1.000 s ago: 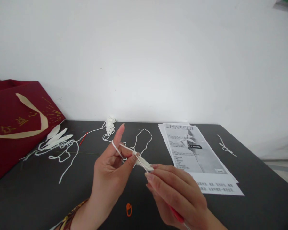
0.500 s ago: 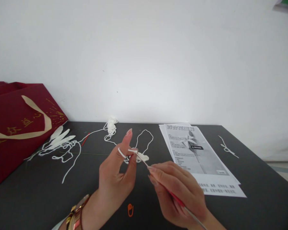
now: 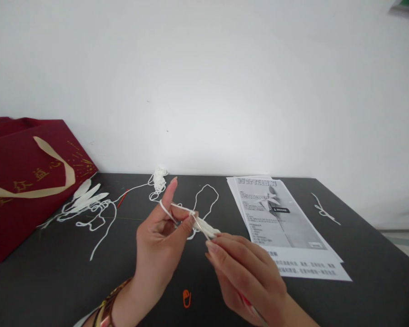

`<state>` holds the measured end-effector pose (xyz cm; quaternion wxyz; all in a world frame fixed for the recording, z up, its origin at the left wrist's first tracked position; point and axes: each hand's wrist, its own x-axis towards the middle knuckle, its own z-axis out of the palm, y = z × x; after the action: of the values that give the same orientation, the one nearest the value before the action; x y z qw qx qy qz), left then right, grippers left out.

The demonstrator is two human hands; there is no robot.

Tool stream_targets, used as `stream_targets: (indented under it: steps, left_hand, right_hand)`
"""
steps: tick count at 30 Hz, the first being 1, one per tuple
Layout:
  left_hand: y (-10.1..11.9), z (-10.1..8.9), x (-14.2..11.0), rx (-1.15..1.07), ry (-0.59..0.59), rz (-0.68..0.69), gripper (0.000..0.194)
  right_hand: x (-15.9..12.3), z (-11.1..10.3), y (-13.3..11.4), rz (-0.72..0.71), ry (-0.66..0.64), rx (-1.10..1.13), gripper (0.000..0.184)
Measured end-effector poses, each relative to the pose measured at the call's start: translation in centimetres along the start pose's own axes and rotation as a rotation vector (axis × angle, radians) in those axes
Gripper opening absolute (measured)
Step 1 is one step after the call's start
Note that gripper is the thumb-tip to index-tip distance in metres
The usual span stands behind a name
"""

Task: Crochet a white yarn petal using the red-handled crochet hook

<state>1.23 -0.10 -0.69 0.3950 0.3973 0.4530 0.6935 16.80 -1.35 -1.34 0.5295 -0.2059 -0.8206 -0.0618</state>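
The left hand [image 3: 162, 247] is pinching the white piece [image 3: 210, 229] between thumb and finger, its index finger standing raised with yarn [image 3: 183, 208] wrapping around it. The right hand [image 3: 248, 274] is gripping the hook [image 3: 202, 229] like a pen. Compared with half a second ago, the index finger is standing straighter and the right fingertips are meeting the piece's end; this is probably keeping the strand taut and the work steady for the hook. The piece is slanting between the hands, above the table [image 3: 54, 286]. Nearest on the table, an orange clip [image 3: 186, 294] is lying below the hands. Printed sheets [image 3: 282, 227] are lying beyond the right hand. Farther left, white petals [image 3: 88, 194] are resting beside a red bag [image 3: 17, 159]. A yarn bundle [image 3: 160, 176] is sitting near the wall [image 3: 204, 91].
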Motion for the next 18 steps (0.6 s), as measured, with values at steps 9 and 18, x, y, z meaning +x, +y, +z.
stream_targets:
  steps: [9, 18]
  left_hand:
    - [-0.4, -0.1, -0.3, 0.092, 0.031, 0.145, 0.066]
    - [-1.8, -1.1, -0.6, 0.487, 0.074, 0.417, 0.065]
  right_hand:
    - [0.1, 0.7, -0.2, 0.084, 0.039, 0.051, 0.03]
    - [0.4, 0.1, -0.7, -0.017, -0.17, -0.161, 0.022]
